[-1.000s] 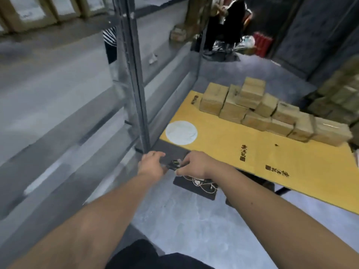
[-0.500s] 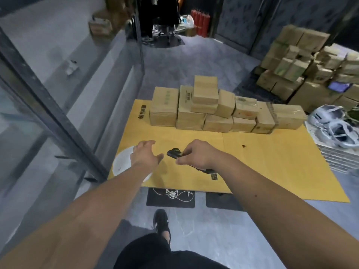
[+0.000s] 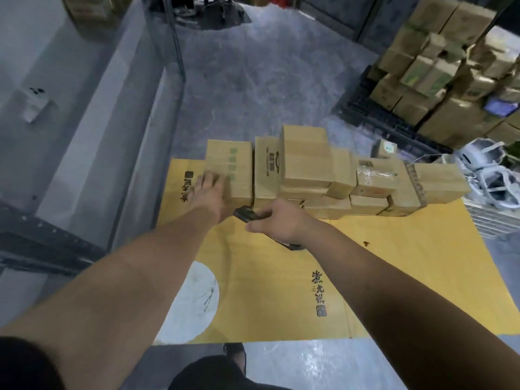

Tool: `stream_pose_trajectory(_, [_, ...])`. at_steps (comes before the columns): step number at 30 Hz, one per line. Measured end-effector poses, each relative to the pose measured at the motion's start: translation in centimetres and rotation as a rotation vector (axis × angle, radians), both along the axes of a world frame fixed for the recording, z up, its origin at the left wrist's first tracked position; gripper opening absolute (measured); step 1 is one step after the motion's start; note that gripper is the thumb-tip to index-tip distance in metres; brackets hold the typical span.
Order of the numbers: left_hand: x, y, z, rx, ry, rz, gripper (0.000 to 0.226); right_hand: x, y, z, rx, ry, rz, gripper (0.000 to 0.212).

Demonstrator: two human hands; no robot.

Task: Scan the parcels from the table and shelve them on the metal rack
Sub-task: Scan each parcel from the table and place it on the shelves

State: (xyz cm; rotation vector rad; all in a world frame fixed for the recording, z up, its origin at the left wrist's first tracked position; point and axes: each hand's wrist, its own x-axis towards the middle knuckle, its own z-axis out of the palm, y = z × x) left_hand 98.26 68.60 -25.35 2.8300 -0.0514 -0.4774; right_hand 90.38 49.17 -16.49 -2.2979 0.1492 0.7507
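Matt brown cardboard parcels (image 3: 306, 170), one under glossy tape, on yellow cardboard table (image 3: 394, 277).

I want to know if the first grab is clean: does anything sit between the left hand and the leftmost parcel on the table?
Nothing visible does. The left hand already lies with straight fingers on the leftmost parcel, at the open end of the row. The right hand holds the scanner just in front, off to the side.

Black brush characters — 煮 topmost — above a seal stamp mark the yellow table cover (image 3: 394, 277) beside my right forearm; parcel print unreadable.
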Motion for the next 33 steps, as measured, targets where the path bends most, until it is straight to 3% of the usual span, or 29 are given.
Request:
stream_pose_trajectory(4, [-0.6,0.5,-1.9,-0.038,0.054,0.024,0.112,0.8,-0.8,-1.3,0.009,0.025,0.001,0.039])
stream_pose_trajectory(13, [-8.7,1.5,-2.4,-0.162,0.021,0.181,0.113,-1.8,-1.8,-3.0,0.033,0.049,0.096,0.042])
stream_pose_trajectory(16, [-12.2,1.2,-2.2,-0.095,-0.016,0.212,0.115,-4.1,-2.0,-3.9,0.079,0.068,0.084,0.052])
stream_pose_trajectory(19, [-15.6,0.1,-2.4,-0.020,-0.022,0.294,0.117,-7.1,-2.1,-5.1,0.092,0.065,0.093,0.048])
stream_pose_trajectory(26, [-19.1,-1.0,-3.0,-0.031,-0.046,0.332,0.091,-13.7,-2.3,-5.7,0.192,0.099,0.042,0.040])
stream_pose_trajectory(29, [-20.5,-1.2,-2.3,-0.129,-0.053,0.396,0.097,-14.8,-3.1,-5.2,0.183,0.080,0.032,0.042])
stream_pose_trajectory(33, [-23.0,-0.9,-2.4,-0.513,-0.022,0.473,0.097,-15.6,-4.5,-3.9,0.181,0.058,0.014,0.050])
